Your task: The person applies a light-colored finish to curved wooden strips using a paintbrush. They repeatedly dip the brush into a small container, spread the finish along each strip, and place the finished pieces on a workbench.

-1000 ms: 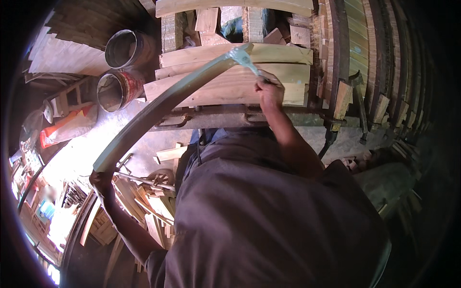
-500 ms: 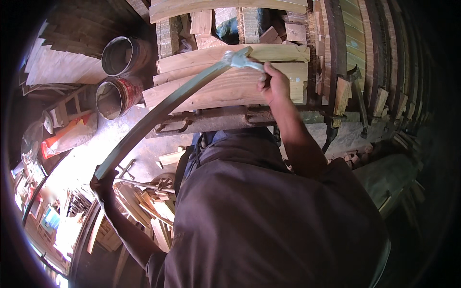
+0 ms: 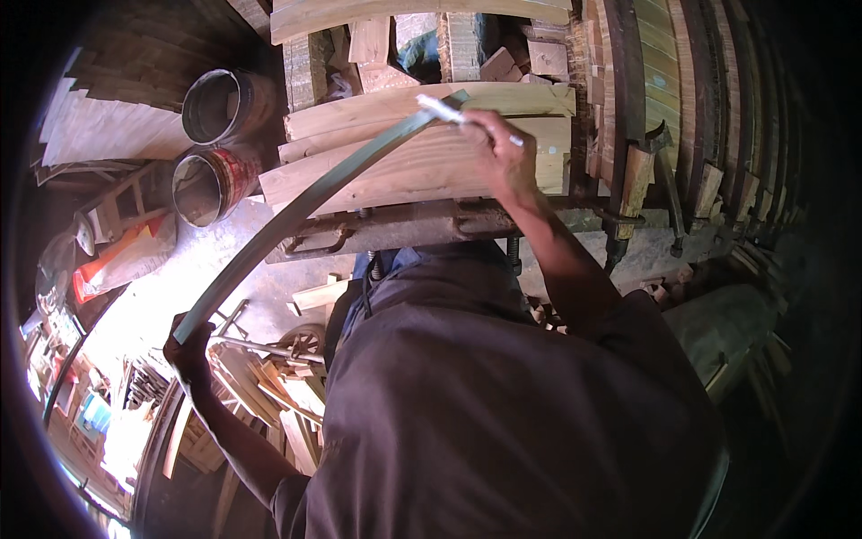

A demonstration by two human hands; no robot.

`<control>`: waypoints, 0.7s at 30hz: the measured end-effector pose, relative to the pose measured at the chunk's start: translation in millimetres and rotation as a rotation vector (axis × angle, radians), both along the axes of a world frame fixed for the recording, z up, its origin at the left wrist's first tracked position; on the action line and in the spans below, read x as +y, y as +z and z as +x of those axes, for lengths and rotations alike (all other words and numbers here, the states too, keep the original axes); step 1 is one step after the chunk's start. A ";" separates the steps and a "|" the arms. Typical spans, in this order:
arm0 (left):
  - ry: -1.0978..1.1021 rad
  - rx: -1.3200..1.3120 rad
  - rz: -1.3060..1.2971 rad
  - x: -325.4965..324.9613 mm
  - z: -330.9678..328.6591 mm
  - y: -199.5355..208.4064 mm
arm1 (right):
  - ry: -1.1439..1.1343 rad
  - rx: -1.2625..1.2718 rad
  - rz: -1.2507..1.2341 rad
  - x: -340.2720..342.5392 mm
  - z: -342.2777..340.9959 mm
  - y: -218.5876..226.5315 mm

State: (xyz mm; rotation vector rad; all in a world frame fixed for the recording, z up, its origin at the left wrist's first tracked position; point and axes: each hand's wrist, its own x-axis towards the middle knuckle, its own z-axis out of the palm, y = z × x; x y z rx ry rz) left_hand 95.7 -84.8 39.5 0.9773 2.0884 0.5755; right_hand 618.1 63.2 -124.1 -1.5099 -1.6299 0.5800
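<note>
A long narrow wood strip (image 3: 296, 211) slants from the lower left up to the top middle of the head view. My left hand (image 3: 189, 350) is closed round its lower end. Its far end lies over pale boards on the bench. My right hand (image 3: 505, 157) grips a slim whitish stick-like tool (image 3: 440, 109), whose tip touches or hovers over the strip's far end. The tool is smeared by motion, so its exact kind cannot be made out. Below my right hand lie pale curved boards (image 3: 395, 171).
A rusty metal bar (image 3: 404, 231) edges the bench before me. Two buckets (image 3: 202, 187) stand to the left. A hammer (image 3: 669, 184) hangs at the right beside clamped wooden slats (image 3: 660, 54). Wood offcuts (image 3: 260, 386) lie at the lower left.
My right hand has turned over and shifted slightly left and down, and the whitish tool now points up-left. My left hand still holds the strip's lower end.
</note>
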 end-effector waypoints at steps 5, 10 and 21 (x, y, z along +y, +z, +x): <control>-0.068 0.025 -0.006 3.3 -2.1 0.0 | -0.225 0.234 -0.503 7.7 12.6 12.2; -0.118 -0.001 0.039 4.3 -13.1 -7.6 | -0.371 0.101 0.001 33.7 54.5 -33.0; -0.172 -0.017 0.057 14.3 -29.9 -28.3 | 0.334 -0.149 0.077 -59.3 -135.6 102.2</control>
